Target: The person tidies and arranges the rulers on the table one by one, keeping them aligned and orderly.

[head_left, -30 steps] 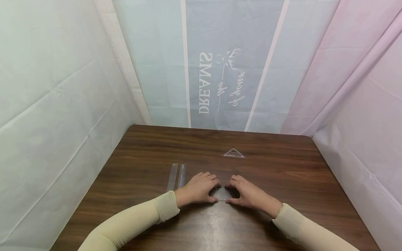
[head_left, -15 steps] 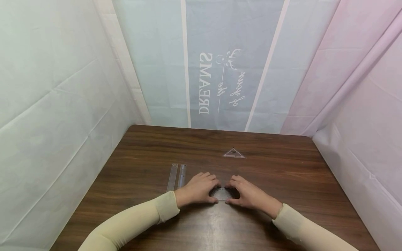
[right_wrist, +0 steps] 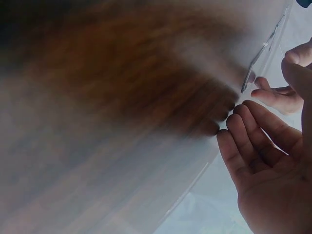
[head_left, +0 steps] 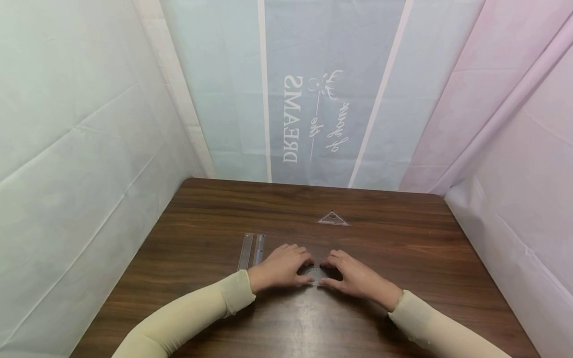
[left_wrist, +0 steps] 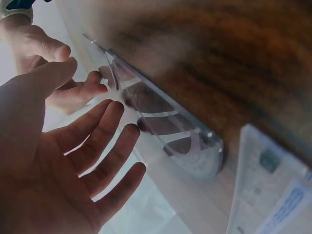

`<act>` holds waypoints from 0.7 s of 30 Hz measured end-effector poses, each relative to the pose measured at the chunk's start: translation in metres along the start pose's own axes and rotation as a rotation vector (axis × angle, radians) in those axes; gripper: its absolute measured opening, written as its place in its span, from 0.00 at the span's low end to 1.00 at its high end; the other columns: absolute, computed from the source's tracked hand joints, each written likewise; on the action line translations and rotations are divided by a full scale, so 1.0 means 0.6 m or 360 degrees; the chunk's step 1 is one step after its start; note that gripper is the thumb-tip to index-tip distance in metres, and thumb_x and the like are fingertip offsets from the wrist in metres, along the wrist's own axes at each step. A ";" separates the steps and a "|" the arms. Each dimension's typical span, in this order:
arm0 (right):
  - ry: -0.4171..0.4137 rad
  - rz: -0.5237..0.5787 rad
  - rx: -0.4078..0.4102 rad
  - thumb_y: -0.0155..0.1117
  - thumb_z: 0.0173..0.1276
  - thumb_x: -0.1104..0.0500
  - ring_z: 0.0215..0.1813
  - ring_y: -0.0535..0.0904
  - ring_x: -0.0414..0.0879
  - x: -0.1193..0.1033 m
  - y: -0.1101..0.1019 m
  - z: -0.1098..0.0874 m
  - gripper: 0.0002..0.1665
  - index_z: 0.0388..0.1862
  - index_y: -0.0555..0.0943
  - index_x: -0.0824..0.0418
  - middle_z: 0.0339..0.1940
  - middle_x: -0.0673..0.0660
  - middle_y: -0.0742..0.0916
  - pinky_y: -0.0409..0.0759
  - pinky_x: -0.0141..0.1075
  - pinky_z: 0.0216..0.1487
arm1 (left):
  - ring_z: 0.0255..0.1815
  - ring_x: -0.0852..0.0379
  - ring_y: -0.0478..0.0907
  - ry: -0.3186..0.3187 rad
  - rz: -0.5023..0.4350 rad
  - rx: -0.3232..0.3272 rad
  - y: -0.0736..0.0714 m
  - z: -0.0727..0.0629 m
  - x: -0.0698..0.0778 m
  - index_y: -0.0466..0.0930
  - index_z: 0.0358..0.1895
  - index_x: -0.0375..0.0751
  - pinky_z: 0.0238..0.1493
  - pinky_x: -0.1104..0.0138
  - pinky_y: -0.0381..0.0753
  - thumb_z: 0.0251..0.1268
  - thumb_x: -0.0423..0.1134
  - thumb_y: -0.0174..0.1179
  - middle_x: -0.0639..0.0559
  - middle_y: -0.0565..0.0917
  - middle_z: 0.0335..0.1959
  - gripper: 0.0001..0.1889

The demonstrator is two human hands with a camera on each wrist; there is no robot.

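Note:
A clear protractor (head_left: pixel 316 274) lies on the brown table between my two hands in the head view. My left hand (head_left: pixel 284 266) sits at its left side, thumb apart from the fingers. Relaxed fingers of this hand (left_wrist: pixel 87 156) reach close to the surface in the left wrist view, while its thumb stands off. On the opposite side is my right hand (head_left: pixel 358 275), shaped much the same. The right wrist view has that hand's fingertips (right_wrist: pixel 222 134) at the table and the thumb raised. Whether fingertips touch the protractor is hard to tell.
A clear ruler (head_left: pixel 245 251) and a bluish ruler (head_left: pixel 259 248) lie side by side left of my left hand. Farther back rests a clear triangular set square (head_left: pixel 333 219). Cloth curtains (head_left: pixel 313 124) surround the table (head_left: pixel 380 214) at the back and sides.
Both thumbs have shifted slightly away from my body, and my left hand has moved a touch forward. The protractor, rulers and set square look unmoved.

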State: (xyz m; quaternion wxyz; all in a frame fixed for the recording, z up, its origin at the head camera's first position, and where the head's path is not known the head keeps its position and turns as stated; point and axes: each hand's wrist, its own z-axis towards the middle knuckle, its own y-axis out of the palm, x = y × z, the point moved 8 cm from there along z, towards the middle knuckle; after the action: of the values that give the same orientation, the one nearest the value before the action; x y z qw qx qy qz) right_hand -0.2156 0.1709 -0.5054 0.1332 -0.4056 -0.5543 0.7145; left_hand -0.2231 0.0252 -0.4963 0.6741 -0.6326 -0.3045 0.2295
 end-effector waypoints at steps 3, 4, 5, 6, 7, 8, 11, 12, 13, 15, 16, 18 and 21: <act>0.0005 -0.0004 0.0023 0.68 0.78 0.38 0.53 0.80 0.42 0.001 -0.005 0.000 0.27 0.59 0.87 0.57 0.50 0.47 0.84 0.85 0.44 0.55 | 0.57 0.58 0.82 -0.0010 -0.0013 0.0000 -0.005 0.004 -0.005 0.86 0.62 0.54 0.61 0.60 0.82 0.74 0.65 0.65 0.59 0.85 0.55 0.25; 0.0007 -0.0008 0.0037 0.68 0.78 0.39 0.53 0.81 0.42 0.001 -0.008 0.000 0.26 0.59 0.87 0.57 0.50 0.47 0.84 0.85 0.44 0.54 | 0.58 0.58 0.82 -0.0012 -0.0015 0.0004 -0.008 0.005 -0.007 0.86 0.63 0.54 0.61 0.60 0.82 0.75 0.65 0.65 0.59 0.85 0.56 0.25; 0.0007 -0.0013 0.0053 0.69 0.78 0.40 0.53 0.81 0.43 0.002 -0.011 0.001 0.25 0.59 0.87 0.57 0.50 0.48 0.84 0.85 0.44 0.55 | 0.58 0.58 0.82 -0.0016 -0.0021 0.0007 -0.010 0.006 -0.009 0.86 0.63 0.54 0.61 0.60 0.82 0.75 0.65 0.64 0.59 0.85 0.57 0.25; 0.0006 -0.0027 0.0070 0.70 0.78 0.40 0.53 0.82 0.43 0.003 -0.014 0.001 0.24 0.59 0.87 0.57 0.50 0.48 0.85 0.85 0.44 0.55 | 0.58 0.57 0.82 -0.0022 -0.0032 0.0010 -0.013 0.008 -0.012 0.85 0.64 0.53 0.61 0.60 0.82 0.75 0.65 0.64 0.58 0.85 0.57 0.26; 0.0007 -0.0043 0.0086 0.71 0.77 0.41 0.53 0.82 0.43 0.004 -0.017 0.002 0.24 0.59 0.86 0.57 0.50 0.48 0.85 0.86 0.45 0.54 | 0.58 0.57 0.82 -0.0027 -0.0043 0.0013 -0.016 0.009 -0.014 0.85 0.64 0.53 0.61 0.60 0.83 0.75 0.65 0.64 0.58 0.85 0.58 0.26; 0.0011 -0.0064 0.0103 0.72 0.77 0.42 0.54 0.82 0.43 0.005 -0.020 0.003 0.24 0.60 0.86 0.57 0.51 0.49 0.85 0.86 0.45 0.54 | 0.59 0.57 0.82 -0.0032 -0.0051 0.0017 -0.019 0.011 -0.017 0.85 0.65 0.52 0.61 0.60 0.83 0.75 0.64 0.64 0.57 0.85 0.59 0.26; 0.0033 -0.0107 0.0147 0.74 0.75 0.44 0.55 0.83 0.45 0.011 -0.030 0.007 0.26 0.62 0.85 0.60 0.52 0.51 0.85 0.86 0.46 0.54 | 0.60 0.56 0.82 -0.0051 -0.0070 0.0020 -0.026 0.018 -0.024 0.84 0.66 0.51 0.63 0.59 0.82 0.75 0.64 0.65 0.56 0.85 0.61 0.27; 0.0044 -0.0119 0.0158 0.75 0.74 0.44 0.55 0.83 0.45 0.014 -0.034 0.009 0.27 0.62 0.85 0.60 0.53 0.51 0.85 0.86 0.46 0.54 | 0.61 0.56 0.82 -0.0057 -0.0074 0.0020 -0.028 0.021 -0.027 0.84 0.67 0.51 0.63 0.59 0.82 0.75 0.63 0.65 0.55 0.85 0.62 0.27; 0.0055 -0.0122 0.0167 0.76 0.74 0.45 0.55 0.83 0.46 0.016 -0.038 0.010 0.28 0.63 0.84 0.61 0.53 0.52 0.85 0.86 0.47 0.55 | 0.61 0.55 0.82 -0.0063 -0.0077 0.0020 -0.029 0.024 -0.030 0.84 0.67 0.51 0.64 0.59 0.82 0.76 0.63 0.65 0.55 0.85 0.62 0.27; 0.0073 -0.0113 0.0182 0.77 0.73 0.46 0.56 0.83 0.47 0.022 -0.045 0.015 0.30 0.64 0.84 0.63 0.54 0.54 0.86 0.86 0.48 0.56 | 0.62 0.55 0.82 -0.0074 -0.0082 0.0026 -0.031 0.030 -0.035 0.84 0.67 0.51 0.65 0.58 0.81 0.76 0.63 0.65 0.55 0.85 0.64 0.27; 0.0084 -0.0107 0.0187 0.78 0.72 0.46 0.57 0.84 0.48 0.025 -0.049 0.016 0.30 0.64 0.84 0.63 0.54 0.54 0.86 0.86 0.48 0.57 | 0.63 0.54 0.81 -0.0078 -0.0083 0.0031 -0.032 0.033 -0.038 0.83 0.67 0.51 0.66 0.58 0.81 0.76 0.62 0.65 0.55 0.84 0.65 0.27; 0.0106 -0.0098 0.0206 0.78 0.72 0.47 0.57 0.84 0.49 0.033 -0.056 0.020 0.30 0.64 0.84 0.63 0.55 0.55 0.86 0.86 0.50 0.57 | 0.63 0.54 0.81 -0.0086 -0.0089 0.0042 -0.035 0.040 -0.042 0.83 0.67 0.51 0.65 0.57 0.81 0.76 0.62 0.65 0.54 0.83 0.66 0.27; 0.0155 -0.0070 0.0237 0.79 0.71 0.47 0.56 0.84 0.51 0.050 -0.067 0.024 0.30 0.64 0.84 0.63 0.55 0.56 0.86 0.86 0.51 0.57 | 0.64 0.53 0.81 -0.0101 -0.0104 0.0063 -0.040 0.051 -0.049 0.83 0.68 0.50 0.65 0.57 0.81 0.76 0.61 0.65 0.53 0.82 0.67 0.27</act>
State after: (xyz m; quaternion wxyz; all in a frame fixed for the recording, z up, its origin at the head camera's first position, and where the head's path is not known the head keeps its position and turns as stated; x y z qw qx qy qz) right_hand -0.2555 0.1940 -0.4814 0.2056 -0.4165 -0.5012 0.7301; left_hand -0.2675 0.0245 -0.4753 0.6836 -0.6014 -0.3417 0.2331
